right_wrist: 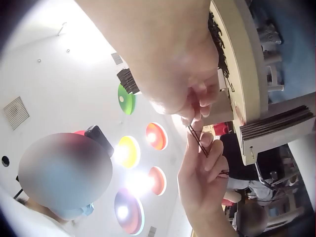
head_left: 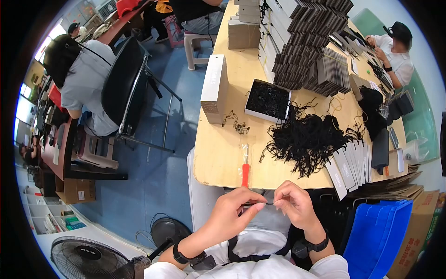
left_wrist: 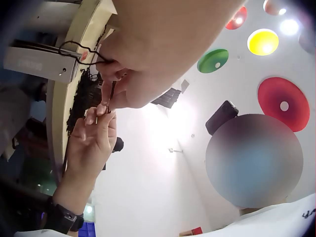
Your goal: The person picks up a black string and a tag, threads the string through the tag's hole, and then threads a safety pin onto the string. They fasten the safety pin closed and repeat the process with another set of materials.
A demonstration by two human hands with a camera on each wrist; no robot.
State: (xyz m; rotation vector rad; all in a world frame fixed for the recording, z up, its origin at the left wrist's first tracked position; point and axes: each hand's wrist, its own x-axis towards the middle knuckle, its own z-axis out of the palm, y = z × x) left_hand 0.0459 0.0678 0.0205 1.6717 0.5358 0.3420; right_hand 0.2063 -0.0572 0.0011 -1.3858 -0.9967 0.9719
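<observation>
Above my lap, close to the table's front edge, both hands meet at a thin black cord (right_wrist: 199,141). My left hand (head_left: 227,211) pinches it between thumb and forefinger. Opposite, my right hand (head_left: 299,204) pinches the cord too, fingers curled, fingertips almost meeting the left ones. In the left wrist view a loose loop of the cord (left_wrist: 81,46) hangs out from the left hand. Between the hands the right wrist view shows two dark strands side by side. Just beyond the hands lies a red-handled tool (head_left: 245,174) in a clear sleeve.
On the table (head_left: 211,160) are a heap of black cords (head_left: 309,139), a shallow box of dark pieces (head_left: 268,100), small metal pins (head_left: 240,128), an upright white box (head_left: 214,88), fanned grey tags (head_left: 348,169) and tall card stacks (head_left: 302,46). A blue bin (head_left: 376,237) stands right, a fan (head_left: 88,255) left.
</observation>
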